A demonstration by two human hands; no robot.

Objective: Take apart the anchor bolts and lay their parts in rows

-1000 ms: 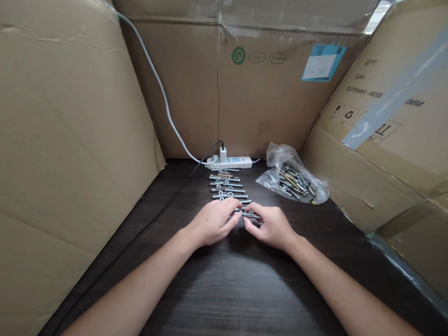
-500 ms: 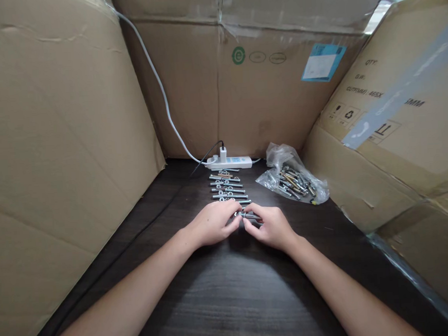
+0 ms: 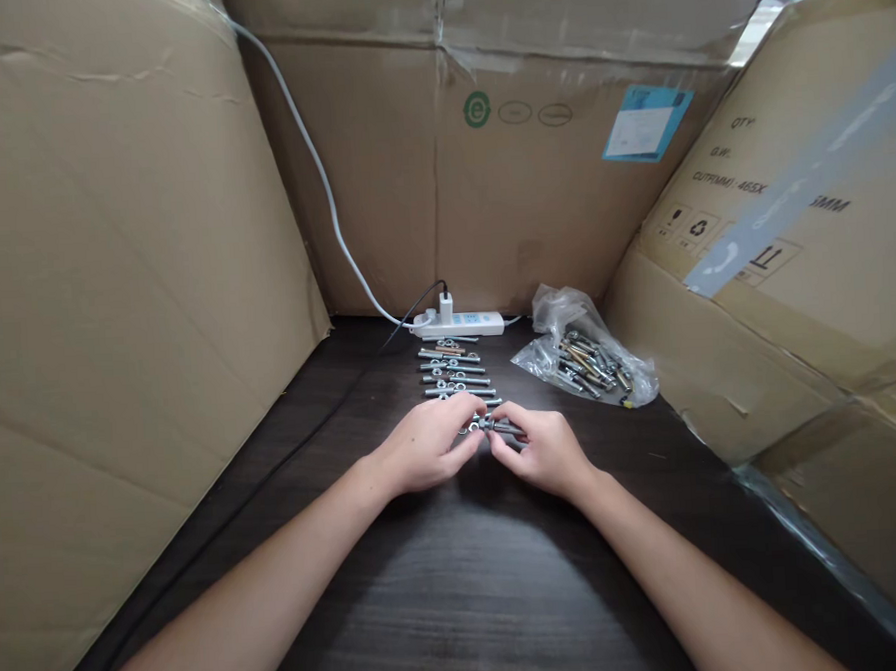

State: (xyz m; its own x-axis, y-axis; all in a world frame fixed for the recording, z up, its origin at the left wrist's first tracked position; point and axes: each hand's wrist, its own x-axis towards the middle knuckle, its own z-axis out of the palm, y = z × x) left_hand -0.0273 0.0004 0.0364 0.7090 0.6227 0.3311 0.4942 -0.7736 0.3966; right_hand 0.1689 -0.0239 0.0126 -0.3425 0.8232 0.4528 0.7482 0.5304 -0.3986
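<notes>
My right hand (image 3: 540,441) pinches a metal bolt (image 3: 507,429) between thumb and fingers, its nut end (image 3: 485,424) pointing left. My left hand (image 3: 430,442) curves around that end; thumb and forefinger stand apart on either side of the nut, with a small gap showing. A loose shiny ring or nut (image 3: 474,427) lies by the left fingertips. Just beyond the hands, several bolts or rods (image 3: 461,380) lie in rows with nuts and washers (image 3: 442,384) among them. Part of the nearest row is hidden by my left hand.
A clear plastic bag (image 3: 641,370) holding several bolts (image 3: 589,363) lies at the right. Behind the rows stands a white power strip (image 3: 484,324) with a plugged-in adapter (image 3: 447,308). A black cable (image 3: 303,441) crosses the dark table (image 3: 462,595). Cardboard boxes (image 3: 372,179) wall in three sides.
The left fingertips have parted slightly around the nut, which shows more plainly now. The bolt has tilted a little in my right hand. The rows and the bag have stayed put.
</notes>
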